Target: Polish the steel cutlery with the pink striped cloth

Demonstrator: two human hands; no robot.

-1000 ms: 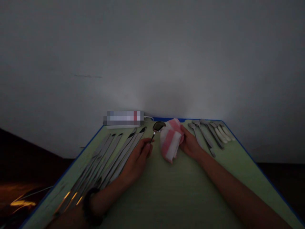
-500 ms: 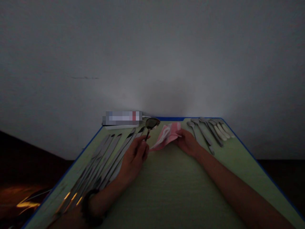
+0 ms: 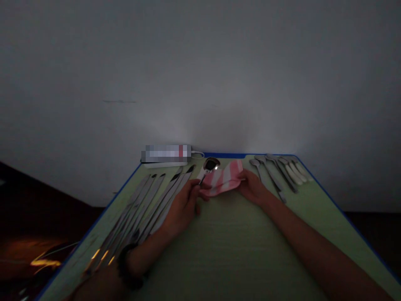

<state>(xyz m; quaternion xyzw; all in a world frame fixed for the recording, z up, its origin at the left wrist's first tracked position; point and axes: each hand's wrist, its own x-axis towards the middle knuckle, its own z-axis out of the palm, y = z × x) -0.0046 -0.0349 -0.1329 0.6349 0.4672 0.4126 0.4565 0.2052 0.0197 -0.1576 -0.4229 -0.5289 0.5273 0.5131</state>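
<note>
My left hand (image 3: 188, 200) is closed round the handle of a shiny metal spoon (image 3: 212, 164), whose bowl points away from me. A pink-and-white striped cloth (image 3: 224, 179) stretches from the fingers of my left hand to my right hand (image 3: 251, 185), which pinches its right end. The cloth lies close against the spoon's neck; whether it touches the bowl I cannot tell. Left of my left hand, several table knives (image 3: 138, 213) lie side by side on the table. Several spoons (image 3: 271, 173) lie beyond my right hand.
The pale green table (image 3: 238, 251) has a blue edge. A white box-like thing (image 3: 166, 156), partly blurred out, stands at the back left with a white cable (image 3: 198, 154). A grey wall (image 3: 200, 83) rises right behind the table.
The spoon has come nearer to the cloth as my left hand moved right. The cloth is now spread wider between both hands, its stripes showing. The view has shifted slightly.
</note>
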